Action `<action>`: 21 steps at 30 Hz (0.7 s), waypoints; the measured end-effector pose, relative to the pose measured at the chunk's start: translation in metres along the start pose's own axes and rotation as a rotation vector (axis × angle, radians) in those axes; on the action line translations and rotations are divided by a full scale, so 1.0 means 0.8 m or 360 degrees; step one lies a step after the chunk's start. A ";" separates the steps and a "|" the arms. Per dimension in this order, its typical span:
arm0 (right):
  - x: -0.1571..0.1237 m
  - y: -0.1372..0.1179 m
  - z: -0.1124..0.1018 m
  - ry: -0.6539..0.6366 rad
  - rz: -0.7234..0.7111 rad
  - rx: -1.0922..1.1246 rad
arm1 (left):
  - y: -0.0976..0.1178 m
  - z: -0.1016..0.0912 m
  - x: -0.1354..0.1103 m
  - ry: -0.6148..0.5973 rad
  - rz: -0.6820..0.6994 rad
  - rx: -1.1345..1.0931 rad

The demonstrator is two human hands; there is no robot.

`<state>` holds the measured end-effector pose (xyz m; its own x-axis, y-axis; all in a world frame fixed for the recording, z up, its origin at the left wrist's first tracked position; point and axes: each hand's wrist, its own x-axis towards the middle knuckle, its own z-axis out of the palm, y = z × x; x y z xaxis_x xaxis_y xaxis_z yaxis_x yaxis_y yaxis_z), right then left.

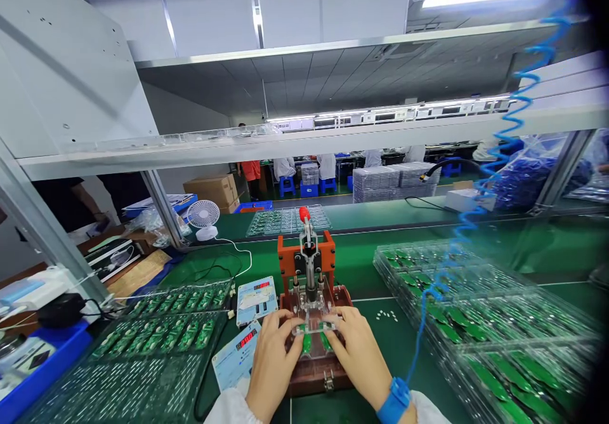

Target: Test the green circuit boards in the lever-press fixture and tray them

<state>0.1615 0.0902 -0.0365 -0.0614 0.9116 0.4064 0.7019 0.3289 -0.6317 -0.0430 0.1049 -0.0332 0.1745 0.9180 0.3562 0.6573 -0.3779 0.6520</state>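
Observation:
My left hand [273, 355] pinches a small green circuit board [307, 344] between thumb and fingers, at the left of the clear plate in a test fixture [304, 373]. My right hand [356, 345], with a blue wrist strap [394, 400] on its arm, pinches a second green circuit board [326, 343] beside it. Fingertips hide the boards' far ends. Behind the hands stands the fixture's orange frame [286, 260], with a toggle clamp whose red handle [304, 213] points up. Left of my left hand lie two meters with red digits, an upper meter [257, 298] and a lower meter [233, 362].
Clear trays of green boards stand at left [157, 341] and right, the right tray stack [476, 310] being taller. Small white pieces [386, 315] lie right of the fixture. A coiled blue cord [421, 322] hangs to my wrist strap. A white fan [203, 218] stands behind.

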 end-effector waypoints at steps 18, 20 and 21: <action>-0.033 0.005 -0.033 0.0113 0.0369 0.0673 | 0.009 0.000 -0.045 0.0587 -0.0095 -0.0415; -0.043 0.001 -0.033 0.0012 0.0363 0.0805 | 0.013 0.010 -0.058 0.0604 -0.0015 -0.0423; -0.047 -0.003 -0.033 -0.0036 0.0339 0.0842 | 0.016 0.015 -0.064 0.0601 0.0026 -0.0421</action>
<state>0.1810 0.0485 -0.0333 0.0230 0.9745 0.2234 0.2499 0.2108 -0.9451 -0.0346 0.0549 -0.0513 -0.1284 0.8220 0.5549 0.4387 -0.4547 0.7751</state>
